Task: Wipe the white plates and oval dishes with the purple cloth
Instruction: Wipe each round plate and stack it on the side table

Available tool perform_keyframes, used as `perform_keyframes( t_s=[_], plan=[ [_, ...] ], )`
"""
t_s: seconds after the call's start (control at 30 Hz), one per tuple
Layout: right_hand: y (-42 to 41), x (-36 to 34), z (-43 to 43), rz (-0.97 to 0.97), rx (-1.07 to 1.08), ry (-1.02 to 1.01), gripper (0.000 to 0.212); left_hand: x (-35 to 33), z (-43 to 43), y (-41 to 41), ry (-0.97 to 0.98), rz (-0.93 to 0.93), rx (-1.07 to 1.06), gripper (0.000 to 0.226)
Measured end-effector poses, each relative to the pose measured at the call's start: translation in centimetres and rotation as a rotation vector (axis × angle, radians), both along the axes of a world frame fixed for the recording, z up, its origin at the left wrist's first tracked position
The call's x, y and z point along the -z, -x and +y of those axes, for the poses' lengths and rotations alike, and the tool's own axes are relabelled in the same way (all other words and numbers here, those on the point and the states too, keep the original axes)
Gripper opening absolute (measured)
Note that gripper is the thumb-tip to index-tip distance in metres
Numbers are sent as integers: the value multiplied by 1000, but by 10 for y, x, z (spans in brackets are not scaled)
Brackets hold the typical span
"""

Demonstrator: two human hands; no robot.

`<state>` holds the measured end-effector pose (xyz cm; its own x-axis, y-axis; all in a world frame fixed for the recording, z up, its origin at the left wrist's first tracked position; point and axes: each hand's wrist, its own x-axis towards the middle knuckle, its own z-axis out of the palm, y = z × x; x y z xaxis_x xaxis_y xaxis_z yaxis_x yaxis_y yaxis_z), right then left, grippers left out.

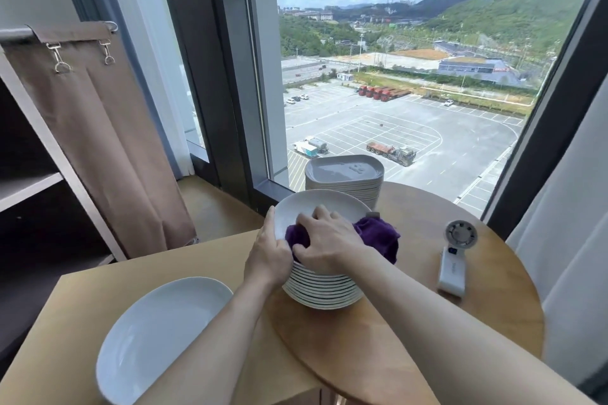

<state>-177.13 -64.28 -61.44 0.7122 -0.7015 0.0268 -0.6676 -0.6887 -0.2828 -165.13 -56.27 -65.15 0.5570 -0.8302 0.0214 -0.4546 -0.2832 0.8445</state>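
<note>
A white plate is tilted up above a stack of white plates on the round wooden table. My left hand grips the tilted plate by its left rim. My right hand presses the purple cloth against the plate's face, fingers curled round the cloth. Part of the cloth hangs off to the right. A white oval dish lies alone on the square table at the lower left. A second stack of grey-white rounded dishes stands behind, near the window.
A white handheld fan lies on the round table to the right of the plates. A large window is straight ahead. A brown curtain and a shelf unit are at the left, a white curtain at the right.
</note>
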Motion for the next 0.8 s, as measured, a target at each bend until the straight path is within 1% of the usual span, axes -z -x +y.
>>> perform_keyframes(
  t_s=[0.1,0.2,0.3,0.43,0.53,0.63,0.73,0.8],
  plan=[
    [1,-1,11,-37,61,87,38,-8,2,2,-24,12,11,91],
    [8,-7,16,-143,101,116,30,-10,2,0,-40,6,22,93],
    [25,-11,21,-268,136,104,24,-9,2,-1,-47,-3,20,91],
    [55,-4,36,-487,239,139,30,-7,2,-1,-28,16,17,83],
    [83,18,49,-661,310,84,28,-7,2,-2,-14,16,11,84],
    [108,42,60,-775,355,45,27,-4,1,-4,9,-4,32,83],
    [117,43,56,-825,385,37,23,-5,0,-7,-3,-59,35,79],
    [118,41,50,-885,415,40,26,-3,-1,-9,-61,-183,29,66]
  ],
)
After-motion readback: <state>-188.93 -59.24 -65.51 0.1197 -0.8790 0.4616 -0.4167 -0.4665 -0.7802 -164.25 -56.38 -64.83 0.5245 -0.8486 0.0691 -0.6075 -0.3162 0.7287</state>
